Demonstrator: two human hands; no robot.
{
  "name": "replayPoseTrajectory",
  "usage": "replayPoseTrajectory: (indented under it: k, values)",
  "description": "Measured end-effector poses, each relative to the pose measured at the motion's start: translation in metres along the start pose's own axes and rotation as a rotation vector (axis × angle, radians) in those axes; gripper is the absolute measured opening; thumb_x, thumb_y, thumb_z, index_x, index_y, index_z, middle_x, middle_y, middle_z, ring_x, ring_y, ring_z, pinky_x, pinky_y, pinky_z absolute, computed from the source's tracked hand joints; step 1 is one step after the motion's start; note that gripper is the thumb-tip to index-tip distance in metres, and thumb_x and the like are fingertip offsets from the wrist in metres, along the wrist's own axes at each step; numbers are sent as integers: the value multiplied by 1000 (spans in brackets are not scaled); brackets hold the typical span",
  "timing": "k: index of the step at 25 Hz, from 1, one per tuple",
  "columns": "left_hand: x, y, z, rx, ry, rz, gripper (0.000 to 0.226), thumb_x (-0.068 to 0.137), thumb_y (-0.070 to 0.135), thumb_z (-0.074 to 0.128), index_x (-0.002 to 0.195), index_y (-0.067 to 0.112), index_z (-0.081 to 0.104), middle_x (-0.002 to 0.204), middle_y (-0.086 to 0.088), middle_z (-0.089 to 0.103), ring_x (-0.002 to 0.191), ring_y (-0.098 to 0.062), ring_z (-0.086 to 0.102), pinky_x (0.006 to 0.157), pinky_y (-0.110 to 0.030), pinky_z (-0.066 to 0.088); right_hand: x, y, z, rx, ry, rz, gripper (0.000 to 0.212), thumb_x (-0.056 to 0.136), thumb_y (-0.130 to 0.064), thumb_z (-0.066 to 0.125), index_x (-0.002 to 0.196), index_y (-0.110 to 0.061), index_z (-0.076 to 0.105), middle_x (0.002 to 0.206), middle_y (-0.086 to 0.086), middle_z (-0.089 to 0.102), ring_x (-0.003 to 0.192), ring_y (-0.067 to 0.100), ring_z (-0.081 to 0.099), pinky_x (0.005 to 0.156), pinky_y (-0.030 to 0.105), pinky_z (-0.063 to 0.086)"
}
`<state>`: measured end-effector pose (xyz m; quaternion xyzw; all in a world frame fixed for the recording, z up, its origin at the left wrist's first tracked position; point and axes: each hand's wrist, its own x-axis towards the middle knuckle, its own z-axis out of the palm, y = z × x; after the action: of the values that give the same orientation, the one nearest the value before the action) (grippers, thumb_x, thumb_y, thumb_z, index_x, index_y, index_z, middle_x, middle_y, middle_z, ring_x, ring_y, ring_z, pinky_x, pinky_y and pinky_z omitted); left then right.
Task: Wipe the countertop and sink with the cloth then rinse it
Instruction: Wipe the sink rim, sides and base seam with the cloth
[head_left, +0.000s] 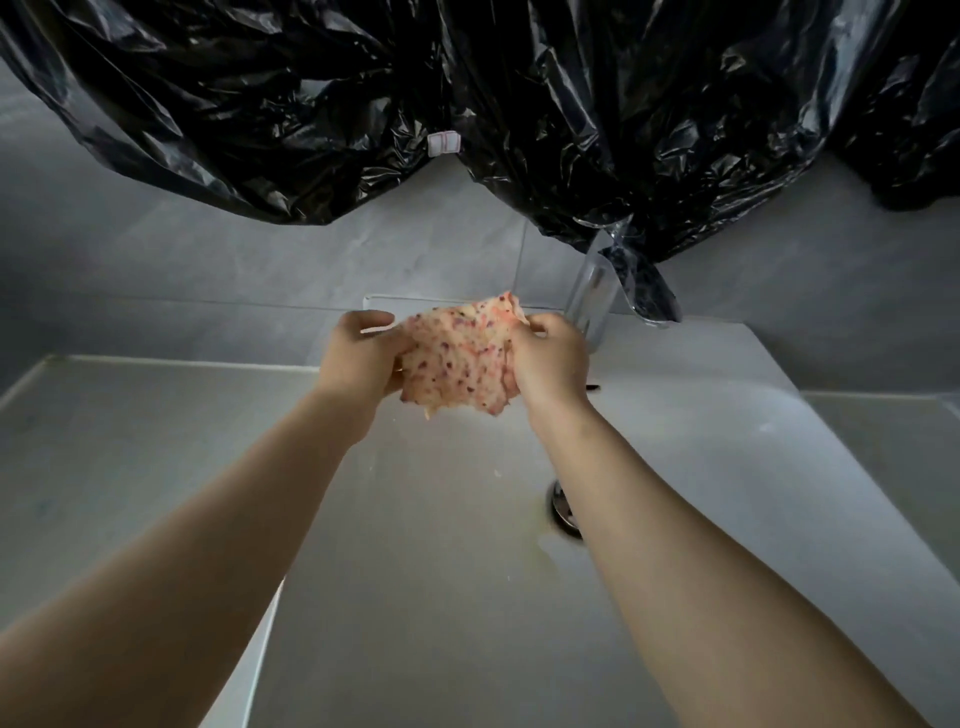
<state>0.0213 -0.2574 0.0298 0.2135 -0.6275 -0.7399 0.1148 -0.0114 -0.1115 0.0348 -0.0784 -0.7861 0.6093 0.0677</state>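
A pink speckled cloth (460, 358) is held bunched between both my hands above the white sink (426, 545). My left hand (358, 353) grips its left side and my right hand (550, 364) grips its right side. The cloth hangs in the air over the back of the basin, just left of the chrome tap (592, 291). The metal drain (563, 512) shows partly beside my right forearm. Grey countertop (130, 426) lies left of the basin.
Black plastic sheeting (467, 104) hangs over the wall above the sink and drapes onto the tap. Grey wall tiles (208, 270) stand behind. More countertop (893, 447) lies right of the basin.
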Motion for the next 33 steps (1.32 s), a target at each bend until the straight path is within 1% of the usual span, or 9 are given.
replayPoseTrajectory:
  k: [2,4,6,8,11,15,23,29,33]
  values:
    - [22,-2,-6,216,34,147,30,88,3,53,116,13,46,113,-12,59,85,-25,59,76,-38,51,11,-11,18,-2,-30,-44,17,92,-18,51,107,-18,58,94,-1,62,88,20,62,74,35,51]
    - [36,-4,-12,741,37,271,47,88,9,52,133,16,40,132,-7,49,111,-27,51,92,-38,43,11,-12,35,-190,-74,-197,37,93,-12,49,129,-19,49,106,-2,61,96,17,58,83,35,49]
    - [44,-12,-19,943,36,197,59,89,19,55,141,14,30,141,-12,39,124,-33,42,97,-39,37,8,-3,56,-467,-53,-594,35,87,-5,50,118,-16,61,110,3,67,102,25,59,86,38,46]
    - [42,-23,-25,838,72,44,62,87,32,59,138,8,33,134,-20,46,117,-36,48,87,-35,39,7,7,80,-631,-203,-795,31,85,-8,49,108,-15,68,112,6,68,108,29,58,93,37,39]
    - [43,-40,-32,791,73,78,43,91,37,50,119,5,50,115,-20,61,101,-35,56,72,-32,37,18,14,109,-793,-487,-632,34,98,-28,34,125,-28,56,140,-7,48,134,18,33,111,39,17]
    - [45,-38,-33,817,105,127,36,97,32,39,117,4,48,118,-19,60,108,-36,54,83,-37,41,34,15,124,-989,-527,-641,35,99,-40,23,128,-44,43,149,-17,29,141,13,15,109,61,1]
    - [38,-33,-25,1030,96,132,30,99,29,29,108,4,43,112,-22,57,100,-40,53,78,-40,40,65,43,51,-1116,-199,-357,45,99,-41,17,142,-40,26,156,-13,18,144,17,12,114,54,3]
    - [37,-29,-29,979,120,85,31,99,27,25,106,6,47,110,-24,58,91,-35,52,76,-37,38,22,15,129,-1008,-498,-701,41,100,-39,24,138,-37,37,154,-12,25,143,18,14,114,46,5]
    - [31,-25,-25,1080,127,95,18,98,16,25,98,8,42,108,-25,57,96,-39,55,76,-40,41,59,36,68,-1056,-326,-631,43,99,-41,17,139,-40,32,154,-14,25,143,14,18,116,49,4]
